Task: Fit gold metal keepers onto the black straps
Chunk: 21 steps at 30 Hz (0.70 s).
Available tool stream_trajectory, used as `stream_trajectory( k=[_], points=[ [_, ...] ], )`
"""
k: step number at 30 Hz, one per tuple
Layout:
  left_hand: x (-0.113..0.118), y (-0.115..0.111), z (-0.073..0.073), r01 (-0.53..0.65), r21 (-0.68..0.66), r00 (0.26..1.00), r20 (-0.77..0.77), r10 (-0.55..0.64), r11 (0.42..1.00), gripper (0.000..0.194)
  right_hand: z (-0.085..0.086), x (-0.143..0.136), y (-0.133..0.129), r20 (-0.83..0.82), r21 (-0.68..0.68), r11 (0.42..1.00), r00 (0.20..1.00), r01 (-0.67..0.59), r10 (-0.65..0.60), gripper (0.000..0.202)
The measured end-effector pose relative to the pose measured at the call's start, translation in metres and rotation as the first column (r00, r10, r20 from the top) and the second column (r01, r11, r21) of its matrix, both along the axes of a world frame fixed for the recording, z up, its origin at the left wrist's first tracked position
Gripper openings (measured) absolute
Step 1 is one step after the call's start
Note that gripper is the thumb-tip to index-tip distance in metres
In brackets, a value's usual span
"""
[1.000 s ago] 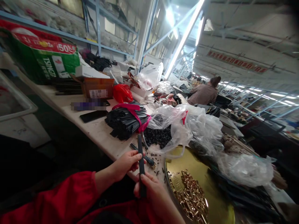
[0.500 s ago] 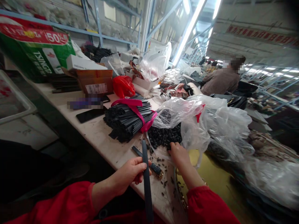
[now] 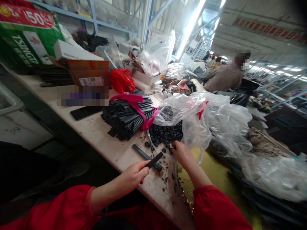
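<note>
My left hand [image 3: 134,172] is closed on a flat black strap [image 3: 155,159], whose short end points up and to the right, over the table. With fingertips pinched, my right hand [image 3: 184,156] holds a small black loop [image 3: 172,149] at the near edge of a heap of similar loops [image 3: 165,134]. Beneath the held strap lies another dark strap [image 3: 141,152] with a gold buckle [image 3: 162,171] at its near end. A thick bundle of black straps [image 3: 127,116], tied with a pink band [image 3: 144,119], sits behind it.
Clear plastic bags [image 3: 196,127] spread behind and right of the loops. A gold round surface [image 3: 192,182] is under my right forearm. Farther left are a black phone [image 3: 85,111], a cardboard box [image 3: 88,75] and a red bag [image 3: 122,80]. Another person [image 3: 224,75] sits at the back right.
The strap in my left hand has swung from near upright to a slant, its free end now toward my right hand. My right hand has drawn slightly back from the heap with a loop.
</note>
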State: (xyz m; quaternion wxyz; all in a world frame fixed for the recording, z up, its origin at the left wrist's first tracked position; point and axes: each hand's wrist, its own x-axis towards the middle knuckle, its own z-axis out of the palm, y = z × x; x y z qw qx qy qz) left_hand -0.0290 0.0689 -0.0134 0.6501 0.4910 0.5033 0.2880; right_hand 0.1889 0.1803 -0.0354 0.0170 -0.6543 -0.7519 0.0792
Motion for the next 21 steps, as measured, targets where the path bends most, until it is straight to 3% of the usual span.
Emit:
stream_trajectory(
  k=[3,8,12,16,19,21],
  points=[
    [-0.003,-0.001,-0.003,-0.022,0.043,1.0,-0.006,0.022,0.999,0.033,-0.001,0.003,-0.004,-0.069,0.023,0.999,0.997,0.034,-0.032,0.021],
    [0.002,-0.009,-0.01,-0.019,-0.09,0.998,0.061,0.025,0.996,0.031,0.0,0.005,-0.016,-0.232,0.016,0.998,0.971,0.067,-0.061,0.022],
    [0.003,-0.016,-0.01,-0.053,-0.18,0.987,0.138,0.079,0.982,0.019,0.011,0.003,-0.029,-0.452,0.023,0.993,0.887,0.117,-0.094,0.02],
    [-0.004,-0.024,-0.01,0.11,-0.374,0.891,0.447,0.075,0.921,0.019,0.019,-0.009,-0.062,-0.715,-0.063,0.987,0.683,0.146,-0.147,0.02],
    [-0.009,-0.032,-0.009,0.235,-0.455,0.798,0.595,0.097,0.859,0.031,0.013,-0.026,-0.101,-0.864,-0.217,0.967,0.434,0.135,-0.255,0.038],
    [-0.011,-0.038,-0.007,0.301,-0.478,0.773,0.629,0.082,0.825,0.033,0.007,-0.038,-0.126,-0.909,-0.313,0.942,0.251,0.118,-0.333,0.041]
  ],
)
